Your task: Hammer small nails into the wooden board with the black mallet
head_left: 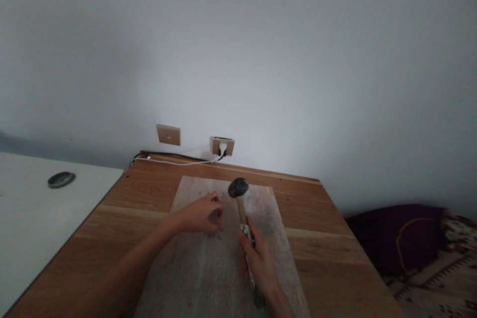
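Observation:
My right hand [261, 258] is wrapped round the wooden handle of a hammer [239, 189], whose dark head is raised over a pale grey board [208, 278] lying on the wooden table [320, 253]. My left hand [203, 213] rests on the board just left of the hammer head, fingers pinched together on something too small to make out. Small nails [212, 235] lie on the board by that hand.
A white table [33, 218] with a round dark cap [61, 179] adjoins on the left. Two wall sockets [222, 146] with a plugged white cable sit behind the table. Dark cushions and patterned fabric [421, 243] lie at the right.

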The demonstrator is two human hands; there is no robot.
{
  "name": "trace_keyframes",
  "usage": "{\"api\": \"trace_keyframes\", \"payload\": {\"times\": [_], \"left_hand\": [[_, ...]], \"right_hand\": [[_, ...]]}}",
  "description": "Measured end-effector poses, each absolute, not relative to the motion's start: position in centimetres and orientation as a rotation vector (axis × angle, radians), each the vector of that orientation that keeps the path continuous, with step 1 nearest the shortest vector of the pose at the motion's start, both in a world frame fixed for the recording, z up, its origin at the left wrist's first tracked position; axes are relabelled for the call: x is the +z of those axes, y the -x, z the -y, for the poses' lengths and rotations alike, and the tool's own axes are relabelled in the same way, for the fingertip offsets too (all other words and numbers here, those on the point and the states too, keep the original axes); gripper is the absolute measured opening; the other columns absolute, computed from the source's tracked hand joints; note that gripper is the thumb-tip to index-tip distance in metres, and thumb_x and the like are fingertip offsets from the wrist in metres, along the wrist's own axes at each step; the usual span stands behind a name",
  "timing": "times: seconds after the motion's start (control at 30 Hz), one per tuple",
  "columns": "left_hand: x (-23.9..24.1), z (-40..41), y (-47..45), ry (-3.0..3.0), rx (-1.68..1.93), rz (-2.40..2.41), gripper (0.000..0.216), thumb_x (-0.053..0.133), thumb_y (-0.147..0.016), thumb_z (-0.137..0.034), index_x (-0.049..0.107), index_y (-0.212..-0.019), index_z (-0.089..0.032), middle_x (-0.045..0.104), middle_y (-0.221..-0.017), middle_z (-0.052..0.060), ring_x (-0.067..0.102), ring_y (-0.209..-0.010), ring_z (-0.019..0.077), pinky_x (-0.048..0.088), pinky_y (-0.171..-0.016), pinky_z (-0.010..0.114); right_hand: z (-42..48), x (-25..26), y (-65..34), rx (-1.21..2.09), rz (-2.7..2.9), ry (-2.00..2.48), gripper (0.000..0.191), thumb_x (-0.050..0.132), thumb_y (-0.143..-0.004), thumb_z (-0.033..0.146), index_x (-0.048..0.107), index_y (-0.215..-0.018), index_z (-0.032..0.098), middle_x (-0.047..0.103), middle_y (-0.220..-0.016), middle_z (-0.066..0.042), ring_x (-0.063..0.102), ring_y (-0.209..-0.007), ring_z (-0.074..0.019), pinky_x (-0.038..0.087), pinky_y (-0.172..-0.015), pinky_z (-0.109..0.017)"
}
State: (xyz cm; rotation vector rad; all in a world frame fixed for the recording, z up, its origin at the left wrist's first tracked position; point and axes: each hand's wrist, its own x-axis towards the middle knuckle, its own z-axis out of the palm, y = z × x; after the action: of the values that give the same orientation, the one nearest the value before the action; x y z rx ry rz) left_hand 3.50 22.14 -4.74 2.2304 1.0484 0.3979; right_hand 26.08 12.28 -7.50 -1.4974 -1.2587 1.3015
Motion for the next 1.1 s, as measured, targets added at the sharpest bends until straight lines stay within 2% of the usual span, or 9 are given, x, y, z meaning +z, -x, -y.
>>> {"api": "trace_keyframes", "payload": {"times": [0.1,0.2,0.3,0.4,0.73,0.9,1.1], "left_hand": [[-4.8,-21.4,-3.9,-2.277,0.315,-0.994,0.014,0.076,-0.071,-0.020,0.070,-0.083,-0.020,0.062,-0.106,0.006,0.063,-0.098,0.0236,0.049,-0.089,0.031],[-5.1,-21.7,-4.0,-2.299,0.342,-0.971,0.008,0.069,-0.072,-0.013,0.066,-0.075,-0.020,0.065,-0.096,0.004,0.064,-0.091,0.0218,0.047,-0.081,0.028],[-5.2,-22.9,-3.3,-2.258,0.432,-1.103,0.012,0.060,-0.075,-0.010,0.063,-0.078,-0.021,0.065,-0.081,0.001,0.061,-0.077,0.0189,0.043,-0.071,0.027],[-5.2,-24.2,-2.1,-2.223,0.542,-1.271,0.015,0.056,-0.076,-0.008,0.061,-0.080,-0.021,0.063,-0.076,0.000,0.059,-0.072,0.0182,0.040,-0.069,0.027],[-6.1,-26.0,-2.3,-2.236,0.588,-1.272,0.018,0.055,-0.079,-0.011,0.071,-0.083,-0.019,0.070,-0.084,0.005,0.064,-0.080,0.0203,0.045,-0.077,0.028],[-6.3,-26.2,-2.4,-2.173,0.676,-1.227,0.019,0.058,-0.089,-0.018,0.077,-0.090,-0.020,0.074,-0.090,0.006,0.067,-0.084,0.0204,0.048,-0.083,0.029],[-6.8,-26.6,-2.4,-2.197,0.730,-1.243,0.025,0.056,-0.091,-0.018,0.080,-0.099,-0.021,0.075,-0.102,0.009,0.068,-0.096,0.0225,0.050,-0.091,0.032]], "right_hand": [[-12.2,-7.6,-26.4,1.295,1.259,1.489,0.079,0.056,-0.092,0.065,0.047,-0.149,0.012,0.043,-0.046,0.012,0.038,-0.033,-0.0101,0.035,-0.030,-0.018],[-12.1,-7.3,-26.6,1.277,1.270,1.518,0.077,0.055,-0.093,0.064,0.046,-0.148,0.011,0.042,-0.045,0.013,0.036,-0.032,-0.0095,0.035,-0.030,-0.018],[-11.9,-6.9,-26.6,1.287,1.263,1.522,0.077,0.054,-0.093,0.063,0.046,-0.147,0.009,0.041,-0.045,0.013,0.036,-0.032,-0.0093,0.034,-0.030,-0.017],[-11.9,-6.7,-26.7,1.300,1.248,1.525,0.078,0.055,-0.092,0.065,0.047,-0.146,0.008,0.041,-0.046,0.013,0.036,-0.034,-0.0095,0.035,-0.030,-0.018],[-11.6,-6.7,-26.8,1.285,1.254,1.542,0.085,0.055,-0.090,0.072,0.050,-0.144,0.007,0.042,-0.046,0.012,0.037,-0.034,-0.0097,0.035,-0.031,-0.019],[-11.5,-7.1,-27.0,1.288,1.226,1.569,0.088,0.055,-0.088,0.075,0.051,-0.144,0.008,0.042,-0.045,0.011,0.037,-0.035,-0.0095,0.035,-0.031,-0.018],[-11.4,-7.2,-27.1,1.285,1.251,1.532,0.080,0.054,-0.092,0.070,0.050,-0.146,0.011,0.043,-0.045,0.012,0.036,-0.033,-0.0092,0.034,-0.031,-0.018]]}}
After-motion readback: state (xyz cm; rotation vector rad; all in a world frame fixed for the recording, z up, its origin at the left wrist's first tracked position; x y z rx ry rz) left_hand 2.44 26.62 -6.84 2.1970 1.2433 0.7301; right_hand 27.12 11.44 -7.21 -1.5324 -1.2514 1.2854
